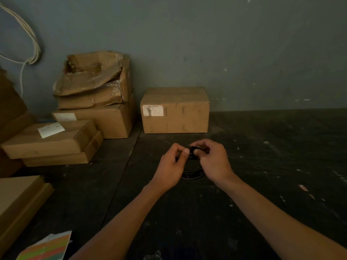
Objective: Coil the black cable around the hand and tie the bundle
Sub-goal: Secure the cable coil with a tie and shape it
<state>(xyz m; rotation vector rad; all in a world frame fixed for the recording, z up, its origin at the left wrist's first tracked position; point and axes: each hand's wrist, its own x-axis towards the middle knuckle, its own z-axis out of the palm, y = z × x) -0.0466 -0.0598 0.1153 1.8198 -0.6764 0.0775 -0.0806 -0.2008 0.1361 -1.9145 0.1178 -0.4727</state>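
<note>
Left hand [171, 164] is curled, thumb and forefinger pinching the top of the black cable [193, 172]; right hand [213, 160] is curled too, thumb and fingers gripping the same spot from the other side. Thumbs sit just apart with a dark knot or wrap of cable between them. The cable is already wound: several loops hang as one bundle below and between the hands, low over the dark floor [262, 166], and whether the bottom arc touches it can't be told. Judgement: coiling is done and the tie is the step in hand, so the task is late stage. To do it well, the person should keep one hand clamping all loops together so none slips out, pass the free end around the whole bundle rather than a few strands, then pull snug without kinking the cable. The free end itself isn't resolvable here, too dark and small. Risk: black on a dark floor in dim light, so a stray loop is easy to miss; worth checking by feel. Further out, a closed cardboard box [174, 111] stands against the wall behind the hands, with a white shipping label [153, 110] on its front, print too blurred to read. To the left, a stack of boxes [93, 102], the top one torn open, also carries white labels, unreadable. A striped coloured card [47, 247] lies at bottom left, no legible text. White cords [32, 47] hang on the wall at top left. No brand is readable anywhere.
</note>
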